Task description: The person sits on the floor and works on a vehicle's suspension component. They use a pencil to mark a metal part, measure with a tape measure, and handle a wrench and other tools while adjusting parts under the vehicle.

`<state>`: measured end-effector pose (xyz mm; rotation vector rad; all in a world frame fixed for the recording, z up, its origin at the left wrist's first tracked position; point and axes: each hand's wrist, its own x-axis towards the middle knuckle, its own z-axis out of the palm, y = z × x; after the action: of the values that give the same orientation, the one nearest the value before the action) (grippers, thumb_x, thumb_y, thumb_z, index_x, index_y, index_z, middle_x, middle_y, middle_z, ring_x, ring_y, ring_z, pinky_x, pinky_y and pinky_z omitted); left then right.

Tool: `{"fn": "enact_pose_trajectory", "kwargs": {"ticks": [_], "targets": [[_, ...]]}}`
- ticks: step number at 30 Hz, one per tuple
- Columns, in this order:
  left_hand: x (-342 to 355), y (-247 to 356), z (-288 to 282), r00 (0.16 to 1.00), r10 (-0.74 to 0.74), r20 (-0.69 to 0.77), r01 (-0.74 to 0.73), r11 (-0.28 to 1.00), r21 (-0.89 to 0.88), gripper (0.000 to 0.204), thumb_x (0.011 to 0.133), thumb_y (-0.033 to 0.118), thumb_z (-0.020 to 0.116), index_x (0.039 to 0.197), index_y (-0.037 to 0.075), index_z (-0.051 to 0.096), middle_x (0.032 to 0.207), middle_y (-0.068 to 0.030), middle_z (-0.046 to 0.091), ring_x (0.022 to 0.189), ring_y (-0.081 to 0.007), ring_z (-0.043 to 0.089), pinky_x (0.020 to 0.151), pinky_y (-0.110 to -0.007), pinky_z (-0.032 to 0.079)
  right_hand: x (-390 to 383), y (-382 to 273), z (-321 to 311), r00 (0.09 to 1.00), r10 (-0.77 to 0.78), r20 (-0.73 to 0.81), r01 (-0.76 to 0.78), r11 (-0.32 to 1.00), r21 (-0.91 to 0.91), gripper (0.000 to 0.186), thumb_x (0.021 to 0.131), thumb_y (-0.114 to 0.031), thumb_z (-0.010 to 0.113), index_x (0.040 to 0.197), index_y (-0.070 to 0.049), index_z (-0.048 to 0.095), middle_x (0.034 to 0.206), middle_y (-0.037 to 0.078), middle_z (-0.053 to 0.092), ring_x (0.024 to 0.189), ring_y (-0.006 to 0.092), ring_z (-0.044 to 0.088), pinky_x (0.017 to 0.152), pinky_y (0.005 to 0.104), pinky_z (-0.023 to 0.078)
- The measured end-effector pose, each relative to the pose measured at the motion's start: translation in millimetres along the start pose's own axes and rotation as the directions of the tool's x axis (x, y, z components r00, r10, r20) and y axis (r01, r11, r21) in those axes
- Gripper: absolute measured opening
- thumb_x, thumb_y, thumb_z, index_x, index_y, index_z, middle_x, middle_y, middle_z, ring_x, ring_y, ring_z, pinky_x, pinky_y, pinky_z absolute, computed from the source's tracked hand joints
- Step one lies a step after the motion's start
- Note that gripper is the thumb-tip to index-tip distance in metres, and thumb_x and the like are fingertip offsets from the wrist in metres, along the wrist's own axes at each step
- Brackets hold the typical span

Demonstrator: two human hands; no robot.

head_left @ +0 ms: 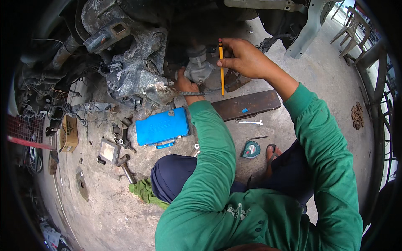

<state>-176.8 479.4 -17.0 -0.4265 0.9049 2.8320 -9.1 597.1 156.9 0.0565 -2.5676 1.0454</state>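
Observation:
My right hand (240, 58) is closed on a yellow pencil (222, 73), held upright between thumb and fingers, its tip pointing down. Just left of it, a grey metal mount (199, 70) with a round top sits under the vehicle. My left hand (186, 85) grips the mount's lower left side; some of its fingers are hidden. The big, dirty metal casting (140, 75) stands right beside that hand. Below the pencil lies a long, dark brown tool case (247, 105), and a blue metal case (162, 126) rests near my left forearm.
On the concrete floor lie a wrench (250, 122), a teal tape measure (251, 149), greasy metal joints (121, 136) and a green cloth (146, 191). A cardboard box (69, 134) stands at the left. A metal frame member (307, 31) hangs at the upper right, with plastic chairs (354, 31) beyond.

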Motion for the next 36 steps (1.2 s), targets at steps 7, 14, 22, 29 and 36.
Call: {"fn": "enact_pose_trajectory", "kwargs": {"ticks": [7, 14, 22, 29, 36], "targets": [[12.6, 7.0, -9.3, 0.997, 0.081, -0.018, -0.081, 0.996, 0.022, 0.037, 0.082, 0.001, 0.072, 0.115, -0.012, 0.062, 0.112, -0.0184, 0.069, 0.094, -0.0307, 0.072, 0.08, -0.042, 0.062, 114.2, -23.5, 35.1, 0.982, 0.181, 0.044, -0.185, 0.976, 0.117, 0.036, 0.089, -0.027, 0.076, 0.107, 0.004, 0.072, 0.092, 0.023, 0.074, 0.089, 0.0348, 0.073, 0.078, 0.0433, 0.056], [-2.2, -1.2, 5.4, 0.998, 0.032, -0.053, -0.027, 0.995, 0.097, 0.028, 0.086, 0.009, 0.072, 0.105, -0.012, 0.068, 0.105, -0.0173, 0.073, 0.09, -0.0287, 0.073, 0.079, -0.038, 0.06, 200.6, 22.1, 69.1, 0.997, 0.076, -0.032, -0.082, 0.895, -0.438, 0.037, 0.091, -0.032, 0.068, 0.112, -0.004, 0.077, 0.116, 0.023, 0.073, 0.107, 0.0379, 0.071, 0.091, 0.0456, 0.056], [-4.0, 5.5, 1.7, 0.999, 0.028, 0.033, -0.031, 0.995, 0.092, 0.035, 0.093, 0.019, 0.068, 0.116, -0.007, 0.067, 0.115, -0.0163, 0.072, 0.103, -0.0296, 0.071, 0.09, -0.039, 0.057, 233.8, 17.9, 89.1, 0.972, 0.122, 0.202, 0.052, 0.724, -0.688, 0.038, 0.094, -0.029, 0.062, 0.12, -0.005, 0.075, 0.129, 0.022, 0.069, 0.119, 0.0382, 0.067, 0.102, 0.0457, 0.053], [-7.8, 4.8, 4.1, 0.996, -0.056, -0.071, 0.065, 0.988, 0.138, 0.033, 0.092, 0.019, 0.068, 0.114, -0.006, 0.068, 0.115, -0.0161, 0.071, 0.105, -0.0299, 0.07, 0.09, -0.039, 0.058, 223.6, 12.9, 89.9, 0.972, 0.187, 0.143, -0.053, 0.766, -0.64, 0.038, 0.093, -0.026, 0.062, 0.124, -0.008, 0.074, 0.136, 0.019, 0.067, 0.124, 0.0352, 0.065, 0.105, 0.0436, 0.051], [8.0, -2.2, -4.0, 0.998, 0.05, 0.031, -0.05, 0.999, -0.002, 0.028, 0.086, 0.009, 0.072, 0.106, -0.01, 0.067, 0.107, -0.0172, 0.071, 0.091, -0.0286, 0.073, 0.081, -0.039, 0.061, 248.7, 31.6, 97.8, 0.983, -0.001, 0.185, 0.15, 0.585, -0.797, 0.041, 0.093, -0.03, 0.063, 0.128, -0.011, 0.073, 0.139, 0.014, 0.066, 0.126, 0.0335, 0.064, 0.107, 0.0449, 0.049]]}}
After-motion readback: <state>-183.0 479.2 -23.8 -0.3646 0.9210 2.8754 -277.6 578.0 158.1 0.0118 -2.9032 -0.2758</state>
